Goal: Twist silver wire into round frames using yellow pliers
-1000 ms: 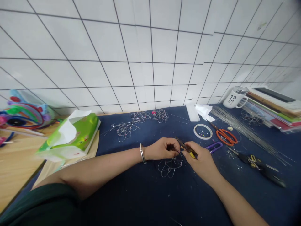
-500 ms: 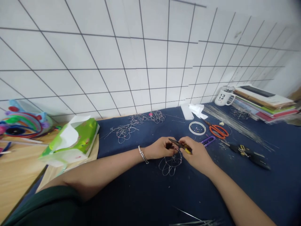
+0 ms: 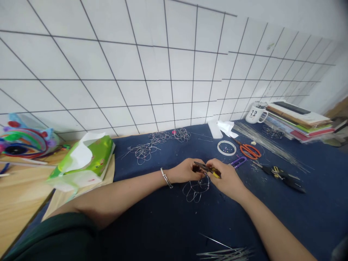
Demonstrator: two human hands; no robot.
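My right hand (image 3: 224, 177) is closed around small pliers (image 3: 216, 173) with yellow on the handles; their dark jaws point left, over my left hand. With fingers pinched, my left hand (image 3: 187, 170) holds the top of a looped wire flower (image 3: 194, 192). Its thin petal loops hang below the fingers, above the blue cloth. What exactly the plier jaws touch is hidden by the fingers. Several finished-looking wire shapes (image 3: 144, 153) lie behind my left hand, one with a pink bead (image 3: 174, 132).
To the right lie orange-handled scissors (image 3: 250, 151), purple snips (image 3: 239, 162), black pliers (image 3: 284, 177), a white ring dish (image 3: 218, 148) of beads and long straight wires (image 3: 268, 143). A mug (image 3: 256, 113) stands by stacked books (image 3: 301, 119). Tissues (image 3: 106, 152) sit left; cut wires (image 3: 225, 253) lie in front.
The camera view has shifted slightly. Both hands stay nearly in place, and the pliers have turned a little, their jaws tipping lower at the left.
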